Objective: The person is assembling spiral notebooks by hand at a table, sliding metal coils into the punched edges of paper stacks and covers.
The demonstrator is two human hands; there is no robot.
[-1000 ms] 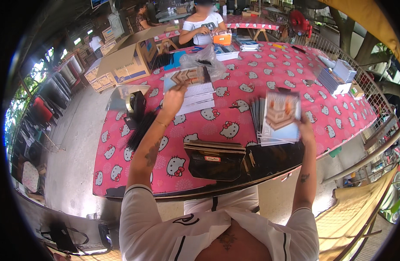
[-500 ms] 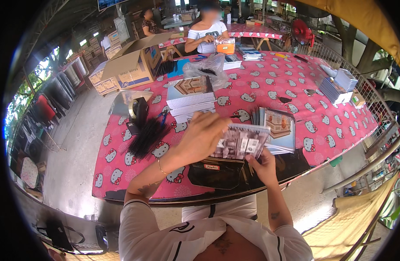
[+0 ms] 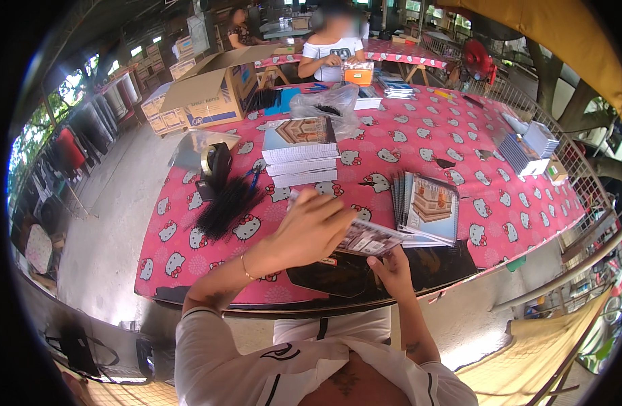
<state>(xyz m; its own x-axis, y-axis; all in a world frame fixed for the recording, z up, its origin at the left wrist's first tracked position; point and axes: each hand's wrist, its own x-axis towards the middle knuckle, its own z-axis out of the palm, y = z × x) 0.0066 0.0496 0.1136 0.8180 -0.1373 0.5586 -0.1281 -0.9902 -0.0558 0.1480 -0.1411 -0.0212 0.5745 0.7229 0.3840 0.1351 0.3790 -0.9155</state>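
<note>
The left hand (image 3: 309, 230) is raised above the counter (image 3: 459, 145) with its back to the camera, fingers curled over the top of a booklet (image 3: 372, 238). The right hand (image 3: 390, 269) grips the booklet from beneath, near the counter's front edge. Bare cloth lies between the black combs (image 3: 224, 206) and the hands. Most of the booklet is hidden.

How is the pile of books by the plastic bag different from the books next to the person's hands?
The stack of notebooks lies flat, piled high, cover facing up; the fanned notebooks lean on one another, spread so their edges show. The stack sits farther from the person, beside the plastic bag; the fanned ones sit near the right hand. Both show a building picture on the cover.
</note>
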